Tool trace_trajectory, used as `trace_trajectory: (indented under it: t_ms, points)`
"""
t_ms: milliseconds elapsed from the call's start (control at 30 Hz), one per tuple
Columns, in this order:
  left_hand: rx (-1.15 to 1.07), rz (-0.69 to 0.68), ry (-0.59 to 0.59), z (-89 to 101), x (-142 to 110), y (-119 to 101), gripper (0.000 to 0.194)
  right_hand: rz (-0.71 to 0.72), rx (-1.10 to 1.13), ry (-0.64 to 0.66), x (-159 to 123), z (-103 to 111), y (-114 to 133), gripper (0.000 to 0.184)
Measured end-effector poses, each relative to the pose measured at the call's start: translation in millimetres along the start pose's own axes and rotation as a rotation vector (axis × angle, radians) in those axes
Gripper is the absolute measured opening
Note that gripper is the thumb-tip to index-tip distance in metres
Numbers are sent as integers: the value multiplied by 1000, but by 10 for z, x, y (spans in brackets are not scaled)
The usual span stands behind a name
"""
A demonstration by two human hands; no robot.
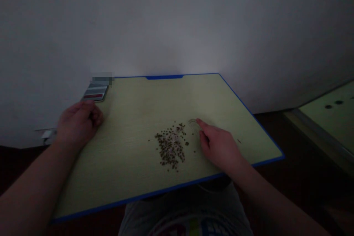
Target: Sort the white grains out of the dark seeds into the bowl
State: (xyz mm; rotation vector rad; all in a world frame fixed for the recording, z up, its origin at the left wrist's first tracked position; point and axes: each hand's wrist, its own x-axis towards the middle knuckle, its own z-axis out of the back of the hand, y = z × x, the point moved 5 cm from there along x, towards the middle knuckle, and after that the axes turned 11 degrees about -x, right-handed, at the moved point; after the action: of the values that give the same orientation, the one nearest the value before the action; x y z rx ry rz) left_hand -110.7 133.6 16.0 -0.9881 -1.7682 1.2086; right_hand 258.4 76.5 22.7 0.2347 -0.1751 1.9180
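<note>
A loose pile of small seeds or grains (171,145), dark ones mixed with pale ones, lies spread on the pale folding table (132,118). Just right of it is my right hand (219,143), its index finger stretched out to the tabletop and its other fingers curled. At that fingertip shows a faint, clear curved outline (191,121), too blurred to name. My left hand (80,120) rests at the table's left side, fingers curled into a loose fist, with nothing visible in it. Beyond its knuckles lies a phone-like flat device (95,91), its screen lit.
Blue edging runs round the table, which stands against a plain wall (166,25). A small dark sliver (239,141) lies right of my right hand. A white plug or adapter (47,135) is at the left. A pale panel with dark holes (332,118) stands on the right.
</note>
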Motion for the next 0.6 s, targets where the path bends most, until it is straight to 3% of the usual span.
trace_trajectory:
  t_ms: [133,300,600]
  points:
    - [-62,57,-53,-12,-24,-3,31,-80,-44,-1,110,-5,-109,44]
    - [-59,81,-52,-66,-41,-39,32,-160,-60,-48,22,40,-358,42]
    - [-1,4,-3,-17,-9,-11,32,35,285,37,-2,40,-206,40]
